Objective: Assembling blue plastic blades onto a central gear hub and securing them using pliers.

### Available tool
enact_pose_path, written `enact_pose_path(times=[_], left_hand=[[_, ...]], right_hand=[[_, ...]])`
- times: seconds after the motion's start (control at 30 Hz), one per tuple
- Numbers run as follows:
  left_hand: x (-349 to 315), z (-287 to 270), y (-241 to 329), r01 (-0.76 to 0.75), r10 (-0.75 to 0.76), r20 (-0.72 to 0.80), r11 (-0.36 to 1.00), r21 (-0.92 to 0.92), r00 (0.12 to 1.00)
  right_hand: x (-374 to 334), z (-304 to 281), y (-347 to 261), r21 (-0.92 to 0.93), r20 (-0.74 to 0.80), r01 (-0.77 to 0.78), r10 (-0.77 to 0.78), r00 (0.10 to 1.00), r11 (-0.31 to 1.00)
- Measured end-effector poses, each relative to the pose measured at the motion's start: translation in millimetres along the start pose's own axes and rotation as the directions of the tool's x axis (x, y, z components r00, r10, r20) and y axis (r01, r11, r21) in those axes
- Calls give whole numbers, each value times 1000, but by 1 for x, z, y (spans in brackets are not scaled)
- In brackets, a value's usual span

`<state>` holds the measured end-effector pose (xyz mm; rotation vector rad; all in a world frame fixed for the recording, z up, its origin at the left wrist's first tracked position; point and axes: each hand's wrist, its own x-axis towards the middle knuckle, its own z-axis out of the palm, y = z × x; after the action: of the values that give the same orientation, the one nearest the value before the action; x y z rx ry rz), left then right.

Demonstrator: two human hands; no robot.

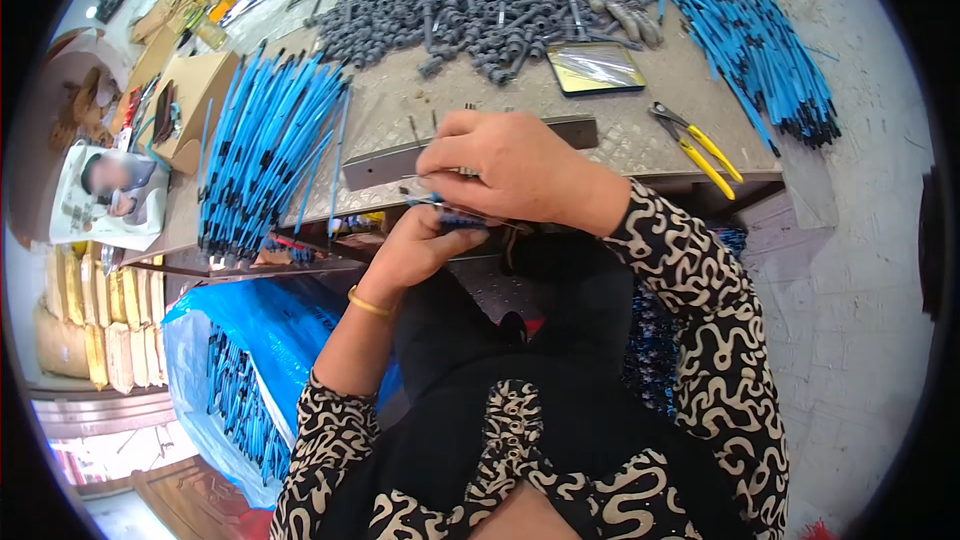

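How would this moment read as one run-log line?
left hand: pinching small blue part; right hand: close by, grip unclear; beyond: metal bar; left side: blue rods; right side: yellow-handled pliers

Blue-black rods [268, 145], grey parts [390, 22], cream-squiggled black sleeve [690, 260]

A bar [378, 171] lies along the near edge of the table [385, 100]. The right hand [505, 165] is over the bar; the left hand [418, 248] is nearer the body. Behind the bar is a pile of parts [430, 15]. A tin [597, 68] lies at the pile's front right, pliers [712, 155] right of the bar. Rods [265, 150] lie at left, beside a box [197, 100]; more rods [760, 50] lie far right. Below left, a bag [300, 315] contains rods.
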<state>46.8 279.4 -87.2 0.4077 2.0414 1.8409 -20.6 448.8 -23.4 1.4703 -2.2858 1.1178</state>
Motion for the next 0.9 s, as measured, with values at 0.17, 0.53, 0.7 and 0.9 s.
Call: enact_pose_path(times=[0.17, 0.53, 0.7, 0.9], left_hand=[[2, 5, -15, -84, 65, -117, 983, -165, 991], [6, -1, -16, -123, 111, -56, 947, -297, 992], [6, -3, -14, -110, 99, -49, 933, -342, 994], [4, -6, -6, -79, 66, -56, 957, -278, 996]], right_hand=[[12, 0, 8, 20, 61, -53, 51, 997, 998], [9, -44, 63, 74, 150, -359, 345, 926, 930], [-48, -80, 180, -550, -86, -445, 482, 872, 707], [-54, -84, 196, -452, -140, -478, 469, 872, 753]])
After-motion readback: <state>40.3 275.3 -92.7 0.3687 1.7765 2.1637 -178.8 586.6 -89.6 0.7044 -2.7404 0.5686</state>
